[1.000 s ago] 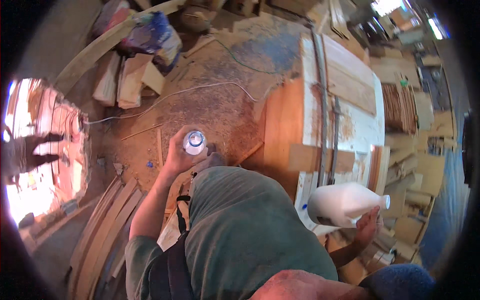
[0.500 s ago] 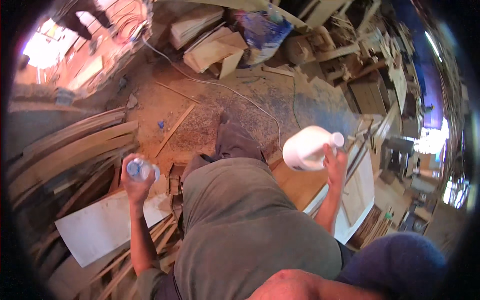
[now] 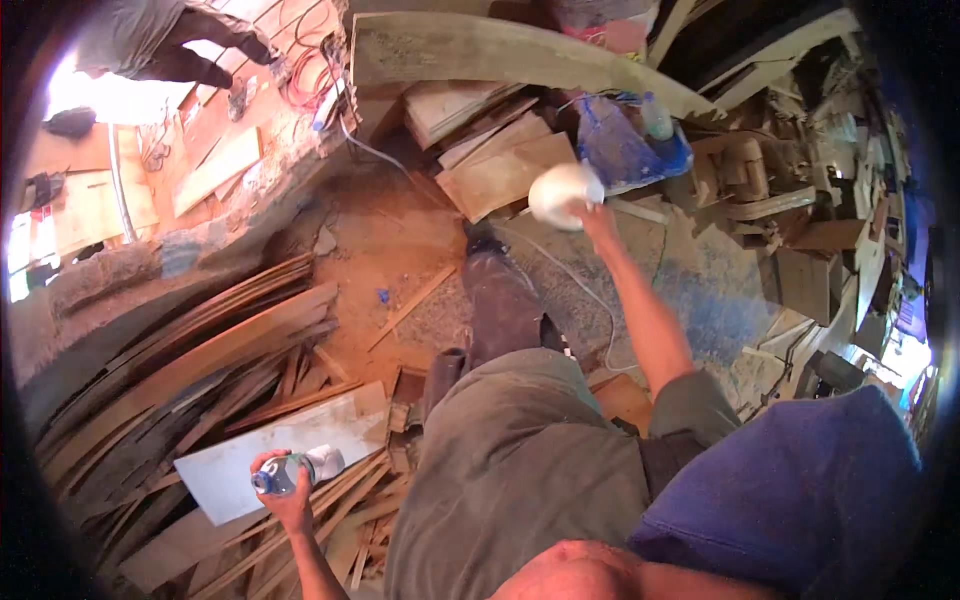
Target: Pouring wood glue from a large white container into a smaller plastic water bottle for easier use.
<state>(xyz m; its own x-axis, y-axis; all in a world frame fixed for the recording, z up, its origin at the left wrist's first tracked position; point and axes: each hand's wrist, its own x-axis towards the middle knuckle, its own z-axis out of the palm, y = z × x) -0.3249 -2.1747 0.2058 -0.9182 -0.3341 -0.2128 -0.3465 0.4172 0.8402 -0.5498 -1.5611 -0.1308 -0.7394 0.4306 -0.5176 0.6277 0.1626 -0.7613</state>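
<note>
At the lower left, my left hand [image 3: 290,500] wraps round a clear plastic bottle [image 3: 282,476] with a blue cap or neck, tilted with that end to the left. What looks like a white patch shows at the bottle's other end. My right arm reaches forward over the floor, and my right hand [image 3: 598,222] grips a white plastic jug [image 3: 562,196] by its handle side. The jug is somewhat blurred, and my fingers on it are partly hidden. It hangs in front of stacked boards and beside a blue plastic bag [image 3: 630,150].
Long curved planks [image 3: 200,370] are piled on the left, with a white panel [image 3: 225,470] and thin strips below. Stacked boards [image 3: 510,170] lie ahead. A pale cable [image 3: 570,275] crosses the dusty floor. Scrap wood fills the right. Another person's legs [image 3: 180,45] show at the top left.
My right hand has carried the white jug forward and to the left, toward the stacked boards. My left hand with the bottle has come lower in view. The view has shifted, showing more ahead.
</note>
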